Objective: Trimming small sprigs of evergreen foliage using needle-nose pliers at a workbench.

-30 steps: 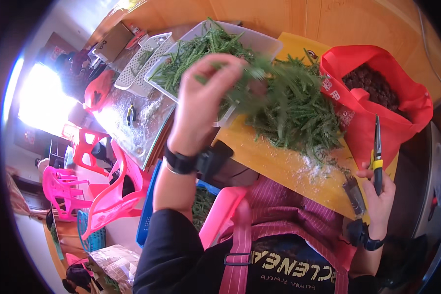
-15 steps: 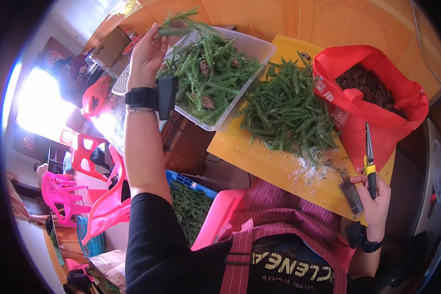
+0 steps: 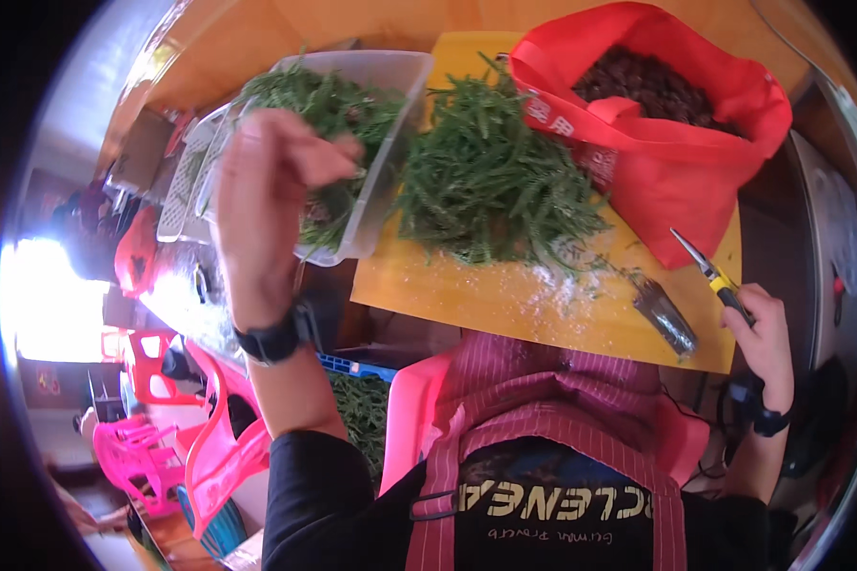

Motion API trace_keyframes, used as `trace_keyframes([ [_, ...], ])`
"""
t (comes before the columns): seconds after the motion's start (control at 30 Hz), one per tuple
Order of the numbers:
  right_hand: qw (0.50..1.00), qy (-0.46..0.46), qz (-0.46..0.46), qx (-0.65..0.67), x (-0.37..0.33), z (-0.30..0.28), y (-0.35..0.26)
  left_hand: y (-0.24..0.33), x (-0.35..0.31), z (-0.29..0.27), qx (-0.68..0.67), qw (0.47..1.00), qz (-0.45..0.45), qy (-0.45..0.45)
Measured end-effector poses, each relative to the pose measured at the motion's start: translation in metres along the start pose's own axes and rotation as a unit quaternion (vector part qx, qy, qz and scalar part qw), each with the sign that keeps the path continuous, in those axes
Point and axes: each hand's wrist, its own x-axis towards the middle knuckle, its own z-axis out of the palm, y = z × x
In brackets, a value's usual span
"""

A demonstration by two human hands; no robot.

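Observation:
My right hand [image 3: 764, 333] grips long-nose pliers [image 3: 719, 281] with yellow and black handles, the jaws pointing up and left. My left hand [image 3: 281, 176] is raised over a clear plastic bin [image 3: 376, 186], smeared by motion, so its fingers cannot be made out. Inside the bin lie green artificial pine sprigs [image 3: 319, 95]; cones among them are largely hidden by my hand. Right of the bin, a heap of loose green sprigs [image 3: 490, 176] covers part of a yellow board [image 3: 448, 300]. A clear-wrapped bundle of dark stems [image 3: 665, 316] lies near my right hand.
A red fabric bag [image 3: 681, 181] of brown pine cones [image 3: 643, 86] stands at the board's right. White flecks [image 3: 557, 290] are scattered before the heap. Below the table is a blue crate [image 3: 357, 366] with more greenery. Pink chairs [image 3: 138, 457] stand at left.
My left hand has come down and toward me from the bin's far edge, and the sprig it held no longer shows in it. The pliers now tilt further left. The view has shifted.

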Motion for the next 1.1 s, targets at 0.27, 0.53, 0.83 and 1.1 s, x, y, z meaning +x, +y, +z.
trace_keyframes([
  [0.27,0.995,-0.011,0.047,-0.088,-0.014,0.010,0.045,-0.096,-0.017,0.113,0.265,0.922,-0.045,-0.280],
  [0.53,0.985,-0.041,-0.011,-0.169,-0.012,0.025,0.067,-0.177,-0.031,0.188,0.430,0.860,0.006,-0.275],
  [0.83,0.992,-0.018,-0.025,-0.125,0.008,0.021,0.021,-0.199,-0.026,0.201,0.524,0.807,0.030,-0.270],
  [1.1,0.990,-0.003,-0.138,0.012,0.048,0.061,-0.021,-0.176,-0.020,0.185,0.483,0.837,0.026,-0.254],
])
